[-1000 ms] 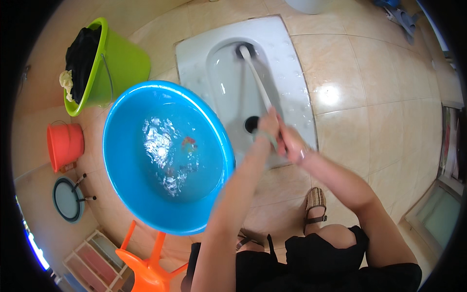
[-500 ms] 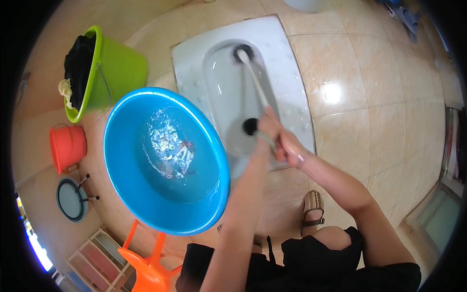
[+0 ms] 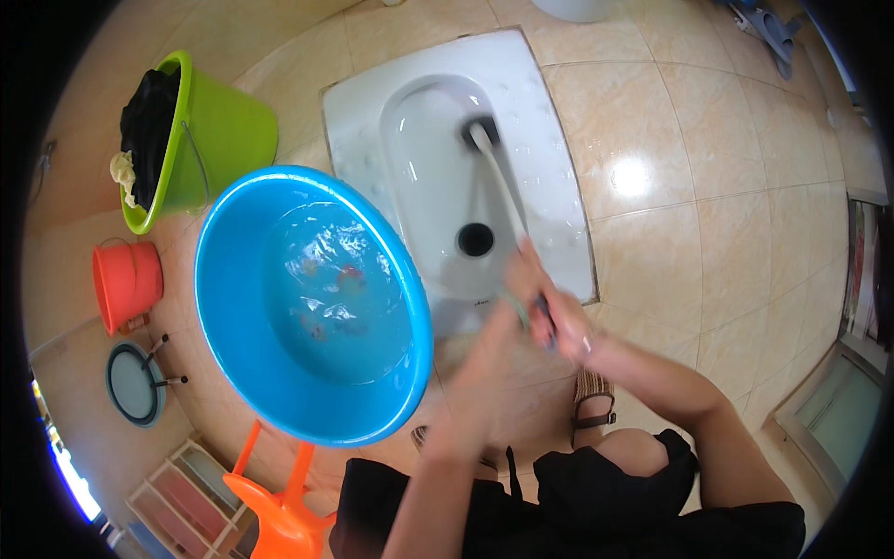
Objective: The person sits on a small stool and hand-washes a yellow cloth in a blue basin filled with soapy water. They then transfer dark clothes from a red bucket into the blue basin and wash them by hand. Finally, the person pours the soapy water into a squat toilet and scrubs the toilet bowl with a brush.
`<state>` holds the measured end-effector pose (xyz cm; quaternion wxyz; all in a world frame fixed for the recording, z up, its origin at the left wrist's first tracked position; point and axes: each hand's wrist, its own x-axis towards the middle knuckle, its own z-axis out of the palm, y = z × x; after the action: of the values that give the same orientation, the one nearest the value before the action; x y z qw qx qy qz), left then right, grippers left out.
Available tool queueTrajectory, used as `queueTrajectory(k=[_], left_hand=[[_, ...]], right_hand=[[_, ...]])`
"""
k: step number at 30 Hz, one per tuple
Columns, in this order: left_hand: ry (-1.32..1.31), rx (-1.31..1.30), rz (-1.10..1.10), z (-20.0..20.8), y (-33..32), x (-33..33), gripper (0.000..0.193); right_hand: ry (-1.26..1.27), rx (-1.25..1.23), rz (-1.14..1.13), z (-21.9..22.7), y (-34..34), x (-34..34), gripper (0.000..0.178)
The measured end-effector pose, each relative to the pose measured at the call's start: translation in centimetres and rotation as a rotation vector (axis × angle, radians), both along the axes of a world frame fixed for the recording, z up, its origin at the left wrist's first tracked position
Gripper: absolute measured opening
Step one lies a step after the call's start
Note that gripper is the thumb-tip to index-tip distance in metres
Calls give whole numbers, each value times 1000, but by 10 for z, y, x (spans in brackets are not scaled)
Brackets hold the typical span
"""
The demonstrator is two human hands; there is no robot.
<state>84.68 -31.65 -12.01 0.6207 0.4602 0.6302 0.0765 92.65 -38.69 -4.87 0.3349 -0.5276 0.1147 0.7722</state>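
A long-handled toilet brush with a white shaft reaches into the white squat toilet. Its dark head lies against the right inner side of the bowl, beyond the round black drain hole. Both of my hands are closed round the handle. My left hand, slightly blurred, grips higher on the shaft. Lower down, my right hand holds the dark grip end. Left of the toilet, a large blue basin holds rippling water, with small reddish shapes showing in it.
A green bucket with dark cloth stands far left, beside a small red bucket. An orange chair, a white rack and a round grey folding basin sit lower left. Grey slippers lie far right.
The brush head has moved from the far end of the bowl toward me and to the right. Both hands have come back slightly with the handle. The basin water looks calmer.
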Motion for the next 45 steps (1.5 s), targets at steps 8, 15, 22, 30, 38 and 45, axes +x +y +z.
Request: queueTrajectory(k=[8,15,22,30,38,45], left_hand=[[-85,-171,-21,20,-52,-41,64],[-95,69,62,-14,58,-20,64],[-281,-360,378,20,13,20,50],[-743,-593,221,126,-125,73,45],[-394,49,163,62,31,126,65],[-715,-721,152,87,-92,100,52]], right_hand=[[143,-196,-79,66,-28,-36,43],[41,36,-31,1,56,-26,40],[-355,299,521,61,45,38,31],[-1271,789,1044,143,-119,97,54],[-1297,536,993,78,32,114,50],[-1233,731,1214,124,-87,126,59]])
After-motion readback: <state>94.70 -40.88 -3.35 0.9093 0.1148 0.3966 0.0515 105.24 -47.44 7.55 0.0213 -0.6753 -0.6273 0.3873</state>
